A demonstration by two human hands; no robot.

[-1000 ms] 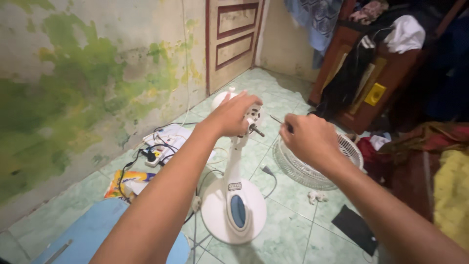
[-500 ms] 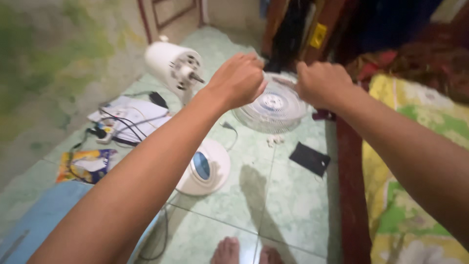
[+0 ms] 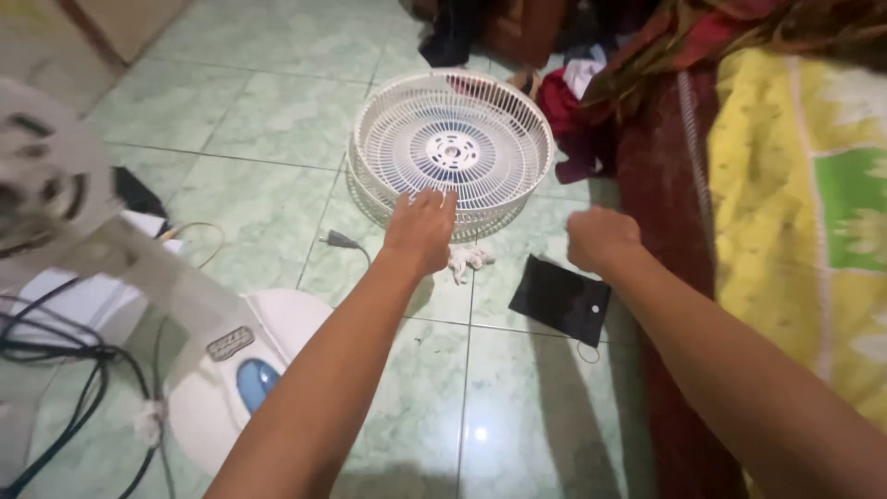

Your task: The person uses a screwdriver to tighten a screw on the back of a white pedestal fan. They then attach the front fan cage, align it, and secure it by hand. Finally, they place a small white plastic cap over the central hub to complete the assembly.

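1. The left hand [image 3: 420,228] reached down over the near rim of the white fan guard [image 3: 451,148], fingers loosely spread and pointing at the wire ribs. The fingertips were at the edge of the guard; whether they actually touched it could not be told, and the hand had not closed on anything.
2. The right hand [image 3: 601,238] hung to the right of the left one, curled into a loose fist with its back to the camera. Whether it held anything small inside could not be told.
3. The fan guard lay flat on the green tiled floor [image 3: 277,120], just beyond both hands, off the fan and on its own.
4. A small crumpled white scrap [image 3: 467,261] lay on the floor just right of the left wrist, and a flat black pouch [image 3: 560,298] lay just below the right hand.
5. The fan stand [image 3: 236,370], white with a blue oval on its base, stood to the left of the left forearm, with its bare motor head [image 3: 42,189] blurred at the far left edge and no guard or blade on it.
6. Judging by this, the fan was already stripped down: the guard was off and lying apart, not yet picked up, and the motor head was exposed.
7. Black cables [image 3: 55,356] trailed beside the stand, and a yellow and green patterned cloth [image 3: 795,185] lay to the right of the right arm.
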